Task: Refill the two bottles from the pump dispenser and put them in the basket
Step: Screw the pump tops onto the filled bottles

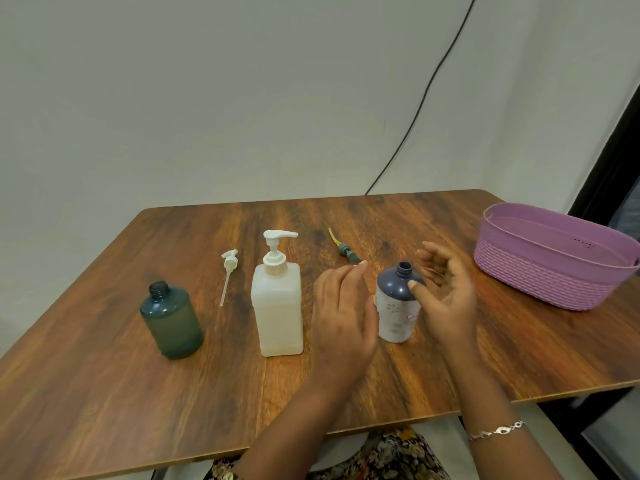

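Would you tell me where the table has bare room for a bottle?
Bare wood lies along the near table edge, left of the teal bottle, and between the right hand and basket. It is crowded around the purple bottle, between that hand and the left hand.

The table (104, 393) is smooth wood grain with a soft sheen. The pump dispenser (277, 306) is cloudy matt plastic, the green bottle (171, 320) frosted plastic, the blue bottle (396, 306) glossy plastic. The basket (540, 271) is matt purple plastic, weave-ribbed below.
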